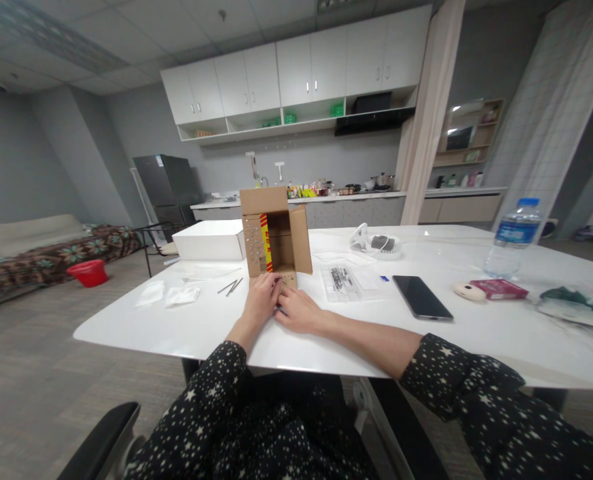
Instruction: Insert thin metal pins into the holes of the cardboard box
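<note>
An open cardboard box (280,243) stands on the white table in front of me, its opening towards me and its flaps spread. Small shiny dots cover its left side, beside a yellow and red label. At the low front flap (289,277), dotted too, my hands meet. My left hand (264,298) rests against this flap with its fingers bent around the edge. Close beside it, my right hand (299,311) has its fingers drawn together at the flap; whatever is between them is too small to tell. Several thin metal tools (232,287) lie to the left.
A clear plastic case (346,283) with small metal parts lies right of the box, then a black phone (421,297). Farther right are a water bottle (514,239) and a dark pink packet (501,289). A white box (210,240) and white wipes (182,297) are left.
</note>
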Tool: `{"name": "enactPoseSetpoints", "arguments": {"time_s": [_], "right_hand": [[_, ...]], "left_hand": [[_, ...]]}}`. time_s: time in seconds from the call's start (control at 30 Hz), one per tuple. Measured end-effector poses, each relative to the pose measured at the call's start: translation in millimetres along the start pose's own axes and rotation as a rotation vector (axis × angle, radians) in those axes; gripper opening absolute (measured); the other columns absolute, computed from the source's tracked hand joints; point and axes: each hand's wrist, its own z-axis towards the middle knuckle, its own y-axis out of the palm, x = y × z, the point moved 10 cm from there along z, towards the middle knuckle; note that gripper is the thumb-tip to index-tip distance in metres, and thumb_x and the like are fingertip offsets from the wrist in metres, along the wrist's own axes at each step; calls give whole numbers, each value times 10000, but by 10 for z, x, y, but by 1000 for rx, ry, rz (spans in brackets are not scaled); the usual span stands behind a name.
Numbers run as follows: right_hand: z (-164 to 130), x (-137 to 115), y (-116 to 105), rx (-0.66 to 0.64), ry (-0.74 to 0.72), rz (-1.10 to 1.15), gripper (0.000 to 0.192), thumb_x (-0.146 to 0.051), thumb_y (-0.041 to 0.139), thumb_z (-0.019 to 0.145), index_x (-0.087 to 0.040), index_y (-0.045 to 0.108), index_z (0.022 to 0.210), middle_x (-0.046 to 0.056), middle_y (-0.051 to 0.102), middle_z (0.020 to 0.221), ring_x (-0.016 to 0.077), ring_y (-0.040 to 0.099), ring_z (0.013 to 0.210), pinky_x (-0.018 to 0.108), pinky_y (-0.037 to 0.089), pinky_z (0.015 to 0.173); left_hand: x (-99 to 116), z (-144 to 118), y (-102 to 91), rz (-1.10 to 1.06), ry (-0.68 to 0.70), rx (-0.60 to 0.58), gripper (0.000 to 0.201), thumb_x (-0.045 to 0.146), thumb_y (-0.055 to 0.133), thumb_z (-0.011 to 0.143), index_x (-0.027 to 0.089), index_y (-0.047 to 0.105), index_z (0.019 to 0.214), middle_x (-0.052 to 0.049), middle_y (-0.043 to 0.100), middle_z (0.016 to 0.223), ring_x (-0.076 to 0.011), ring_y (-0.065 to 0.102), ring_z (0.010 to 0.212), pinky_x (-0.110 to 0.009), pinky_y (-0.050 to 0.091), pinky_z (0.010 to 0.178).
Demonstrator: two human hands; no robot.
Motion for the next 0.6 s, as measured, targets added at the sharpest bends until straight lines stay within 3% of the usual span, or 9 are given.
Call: {"name": "enactPoseSetpoints", "arguments": {"time_s": [0.6], "right_hand": [[-1,8,1,9,0,18,326,-301,495,895,-127,645,1126,142,601,1187,261,551,1050,404,472,890]], "left_hand": [[-19,-7,30,-7,2,-13,175,235,476,954,192,631,1021,-79,678,967,-224,616,943,-389,493,883]]}}
